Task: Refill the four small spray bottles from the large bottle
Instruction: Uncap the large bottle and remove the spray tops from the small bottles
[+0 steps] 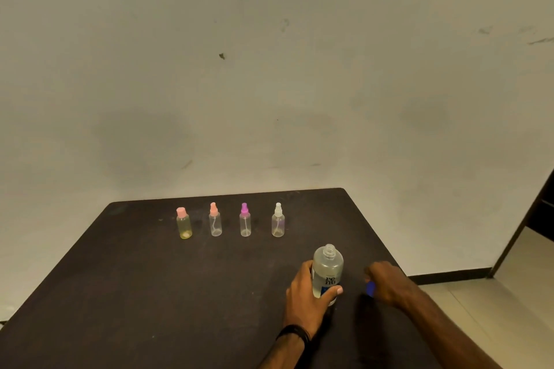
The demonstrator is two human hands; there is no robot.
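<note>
On the dark surface [126,278], near its right edge, the large bottle [327,269] stands upright, neck uncapped. Left hand [308,293] wraps its lower body, thumb across the label. Right hand [386,281], just beside, pinches a blue cap [371,288]. Four spray bottles stand in a row farther back, well apart: yellow-filled [184,223], orange-topped [215,219], purple-topped [245,220], white-topped [278,220].

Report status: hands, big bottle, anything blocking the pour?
Left hand grips large bottle, uncapped, upright. Right hand holds blue cap. Four small spray bottles still capped.
</note>
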